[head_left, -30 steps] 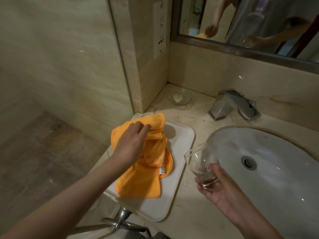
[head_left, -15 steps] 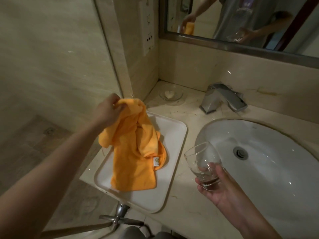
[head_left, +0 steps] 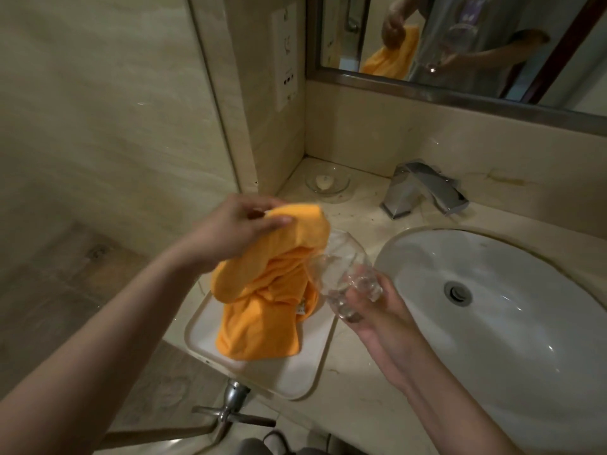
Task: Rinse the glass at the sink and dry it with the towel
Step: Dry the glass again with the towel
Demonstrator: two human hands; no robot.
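Bathroom, beige marble-look walls; wood-pattern floor (head_left: 65, 290) at lower left. Pale stone counter (head_left: 358, 382) carrying a white rectangular tray (head_left: 295, 372), a small clear soap dish (head_left: 327, 183) in the back corner, a chrome faucet (head_left: 423, 193) and an oval white sink (head_left: 492, 307) with a central drain. A wall socket panel (head_left: 285, 57) sits left of the framed mirror (head_left: 460, 90). Left hand (head_left: 236, 231): fingers and thumb pinched on the top fold of the orange towel (head_left: 262, 300), which hangs with its lower end on the tray. Right hand (head_left: 377, 310): fingers curled around the base of the clear glass (head_left: 341, 274), held tilted, rim touching the towel, between tray and sink. Small tag on towel edge; its print is unreadable.
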